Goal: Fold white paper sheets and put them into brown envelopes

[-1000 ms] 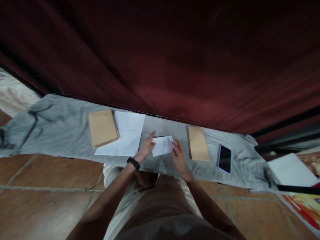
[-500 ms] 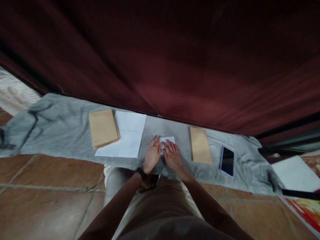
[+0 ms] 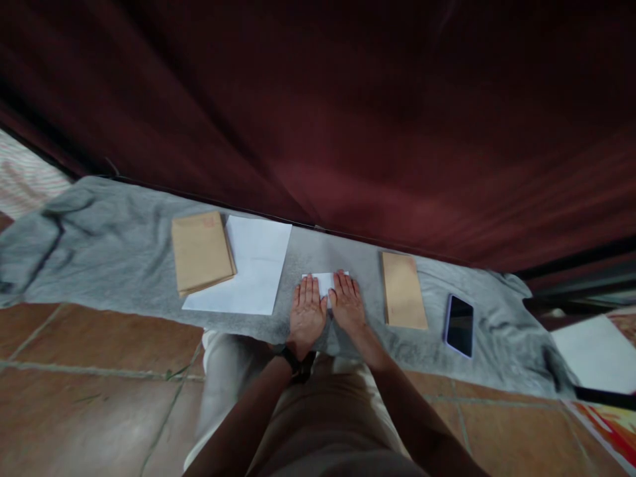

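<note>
A small piece of white paper, looking folded, lies on the grey cloth in front of me. My left hand rests flat on its left part, fingers stretched out and pointing away from me. On the right part lies my right hand, also flat with the fingers extended. Between the two hands a strip of the paper shows; the rest is hidden under them. A dark band sits on my left wrist.
To the left, a stack of brown envelopes overlaps a large white sheet. More brown envelopes lie to the right, beside a phone. A dark red curtain hangs along the far edge. Tiled floor lies below.
Both hands have spread and flattened over the small paper; before, the fingers were close together at its middle. The view has shifted slightly.
</note>
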`<state>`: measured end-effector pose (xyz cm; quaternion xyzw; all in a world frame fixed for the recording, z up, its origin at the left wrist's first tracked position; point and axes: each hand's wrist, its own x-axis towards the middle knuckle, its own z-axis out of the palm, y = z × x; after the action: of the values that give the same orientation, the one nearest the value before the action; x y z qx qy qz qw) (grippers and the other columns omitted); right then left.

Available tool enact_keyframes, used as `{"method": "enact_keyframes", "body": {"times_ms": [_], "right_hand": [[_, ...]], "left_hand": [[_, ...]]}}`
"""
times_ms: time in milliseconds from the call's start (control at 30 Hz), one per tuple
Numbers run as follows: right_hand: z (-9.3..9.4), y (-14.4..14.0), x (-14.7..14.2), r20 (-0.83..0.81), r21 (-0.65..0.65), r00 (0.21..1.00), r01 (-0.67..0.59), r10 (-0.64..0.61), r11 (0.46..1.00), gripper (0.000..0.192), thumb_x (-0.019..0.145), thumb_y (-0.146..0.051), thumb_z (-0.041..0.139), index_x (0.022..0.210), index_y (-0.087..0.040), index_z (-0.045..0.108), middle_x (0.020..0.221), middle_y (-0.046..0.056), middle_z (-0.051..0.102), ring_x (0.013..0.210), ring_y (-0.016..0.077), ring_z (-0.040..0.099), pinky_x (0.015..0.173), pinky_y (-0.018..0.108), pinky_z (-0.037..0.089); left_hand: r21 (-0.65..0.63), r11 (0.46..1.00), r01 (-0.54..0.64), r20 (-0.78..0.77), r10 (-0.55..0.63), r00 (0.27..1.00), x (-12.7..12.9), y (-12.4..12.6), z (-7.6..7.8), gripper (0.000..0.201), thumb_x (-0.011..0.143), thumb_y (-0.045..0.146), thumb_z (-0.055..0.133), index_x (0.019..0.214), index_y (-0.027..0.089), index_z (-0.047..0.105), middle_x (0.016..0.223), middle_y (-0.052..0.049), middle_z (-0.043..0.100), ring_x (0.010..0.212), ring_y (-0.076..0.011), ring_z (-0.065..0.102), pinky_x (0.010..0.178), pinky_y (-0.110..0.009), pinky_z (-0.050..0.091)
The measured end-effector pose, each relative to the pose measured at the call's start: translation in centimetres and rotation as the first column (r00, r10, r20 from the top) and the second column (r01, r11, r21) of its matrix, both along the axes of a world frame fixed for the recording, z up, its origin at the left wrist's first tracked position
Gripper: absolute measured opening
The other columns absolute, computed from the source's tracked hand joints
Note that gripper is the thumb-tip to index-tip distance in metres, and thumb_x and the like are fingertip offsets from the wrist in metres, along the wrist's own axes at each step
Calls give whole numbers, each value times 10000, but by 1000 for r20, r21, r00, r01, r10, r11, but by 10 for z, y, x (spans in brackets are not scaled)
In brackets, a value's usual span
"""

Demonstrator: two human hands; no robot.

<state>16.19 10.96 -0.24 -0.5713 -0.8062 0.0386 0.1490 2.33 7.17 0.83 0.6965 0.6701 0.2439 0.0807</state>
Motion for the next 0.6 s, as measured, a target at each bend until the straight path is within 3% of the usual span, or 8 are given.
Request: {"method": "enact_keyframes", "body": {"times_ms": [300,500,600], "right_hand": [[-7,-3,22,-21,19,999,35,-35,999,570,1091,-298,299,1603,-56,359,1649,189,381,1545,289,335,1262,529,245],[-8,-3,22,-36,1,999,27,-27,1000,567,1082,-274,268,1603,-75,368,1657,182,369,1553,286,318,1263,554,230],[-8,-3,21,-34,1,999,26,-26,1000,566,1079,-257,266,1598,-58,371,1655,188,368,1554,292,314,1260,559,231]], "left_hand": [[-4,997,-72,15,72,997,5,1,-3,663,1018,253,384,1626,22,253,1663,-242,317,1593,-320,209,1293,-569,210],[-56,982,182,1,-182,983,26,9,-4,612,1022,215,329,1624,107,315,1668,-154,363,1593,-260,218,1299,-525,229],[-48,986,161,-6,-162,987,25,9,-4,618,1031,253,340,1623,80,303,1675,-170,339,1595,-262,211,1299,-509,226]]}}
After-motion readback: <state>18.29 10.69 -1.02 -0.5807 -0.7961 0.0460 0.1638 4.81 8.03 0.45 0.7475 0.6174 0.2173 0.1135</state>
